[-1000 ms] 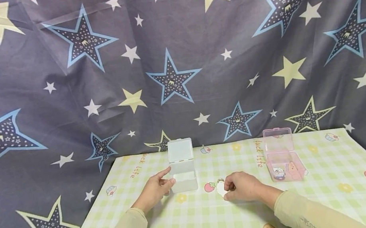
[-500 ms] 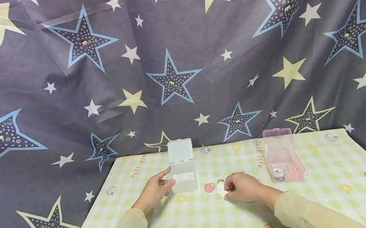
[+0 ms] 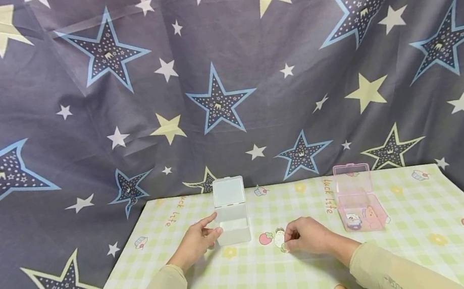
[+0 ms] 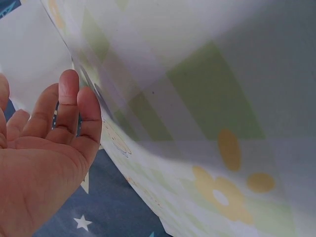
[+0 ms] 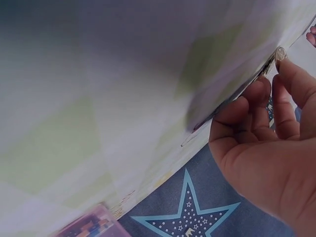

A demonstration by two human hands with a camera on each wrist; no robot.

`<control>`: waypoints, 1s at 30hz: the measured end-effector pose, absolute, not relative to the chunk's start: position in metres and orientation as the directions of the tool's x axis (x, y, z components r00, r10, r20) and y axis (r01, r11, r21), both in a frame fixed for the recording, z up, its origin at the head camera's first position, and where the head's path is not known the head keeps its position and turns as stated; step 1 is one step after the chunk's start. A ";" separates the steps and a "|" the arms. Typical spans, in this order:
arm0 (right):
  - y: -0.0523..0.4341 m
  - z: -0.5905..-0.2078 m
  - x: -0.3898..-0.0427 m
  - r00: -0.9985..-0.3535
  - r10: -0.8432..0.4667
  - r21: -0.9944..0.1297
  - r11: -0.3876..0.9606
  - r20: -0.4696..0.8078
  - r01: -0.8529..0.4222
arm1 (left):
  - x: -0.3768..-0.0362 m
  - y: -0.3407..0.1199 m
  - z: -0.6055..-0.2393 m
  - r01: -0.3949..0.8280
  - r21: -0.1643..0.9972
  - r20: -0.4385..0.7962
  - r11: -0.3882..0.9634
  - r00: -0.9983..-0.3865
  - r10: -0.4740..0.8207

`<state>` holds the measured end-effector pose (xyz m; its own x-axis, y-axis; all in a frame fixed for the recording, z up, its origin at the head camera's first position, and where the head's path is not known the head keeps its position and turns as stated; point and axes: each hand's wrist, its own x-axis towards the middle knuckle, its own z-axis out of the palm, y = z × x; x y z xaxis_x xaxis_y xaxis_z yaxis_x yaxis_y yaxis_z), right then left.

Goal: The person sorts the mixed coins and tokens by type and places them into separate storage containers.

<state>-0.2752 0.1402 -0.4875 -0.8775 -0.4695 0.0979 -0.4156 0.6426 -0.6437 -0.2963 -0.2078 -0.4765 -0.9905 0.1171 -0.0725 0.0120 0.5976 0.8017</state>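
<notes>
My left hand [image 3: 196, 242] is at the left side of a white box [image 3: 236, 237] with its hinged lid raised; thumb and forefinger touch the side, fingers loosely bent. The box's inside looks plain white. To its right, my right hand [image 3: 307, 234] pinches a small flat rounded piece [image 3: 279, 239] with a pale printed face and a darker top, low over the tablecloth. In the right wrist view, a shiny round edge [image 5: 281, 53] of it shows at the thumb tip. The rest of it is hidden by fingers.
A see-through pink box [image 3: 385, 221] with its lid up stands to the right and holds small printed pieces. The checked tablecloth [image 3: 256, 288] has printed fruit and animals. A star-patterned curtain [image 3: 250, 141] hangs behind the table.
The small piece has turned in my right fingers, so its face looks less plain white and a shiny bit shows under the thumb. The left hand and both boxes stay put.
</notes>
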 end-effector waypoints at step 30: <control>0.140 -0.479 -0.281 -0.848 -0.523 -0.704 0.571 0.083 -0.422 | -0.295 -0.208 -0.478 0.010 0.806 -0.069 0.592 -0.992 0.110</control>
